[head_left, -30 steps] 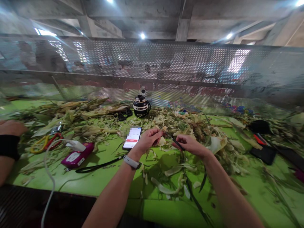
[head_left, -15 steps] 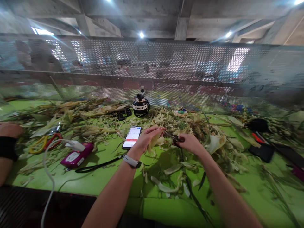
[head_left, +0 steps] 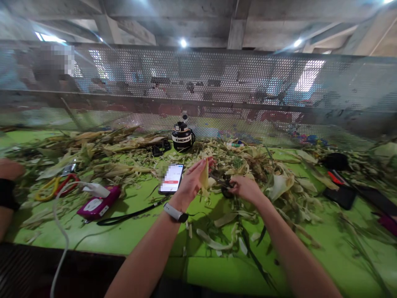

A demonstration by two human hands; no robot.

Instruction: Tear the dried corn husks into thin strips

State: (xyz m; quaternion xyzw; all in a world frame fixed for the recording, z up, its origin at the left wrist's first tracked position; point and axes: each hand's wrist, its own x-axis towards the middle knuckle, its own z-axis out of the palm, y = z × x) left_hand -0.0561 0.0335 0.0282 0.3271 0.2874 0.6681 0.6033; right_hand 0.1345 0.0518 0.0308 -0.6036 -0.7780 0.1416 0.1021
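Grip of left hand (head_left: 190, 182) holding pale-yellow papery corn husk (head_left: 204, 178) | right hand (head_left: 246, 188) holding dark-handled metal scissors (head_left: 225, 182) | slipping corn husk could misdirect scissors into left hand

Single head-worn view, looking forward and down, green table (head_left: 118, 238) near, perforated screen (head_left: 198, 91) beyond

Tool (head_left: 227, 191) in right hand (head_left: 246, 189) blurred, co-worker's arm (head_left: 5, 218) cut by left edge

L hand (head_left: 191, 181) w/ husk (head_left: 204, 177), R hand (head_left: 247, 189) w/ scissors (head_left: 227, 191)
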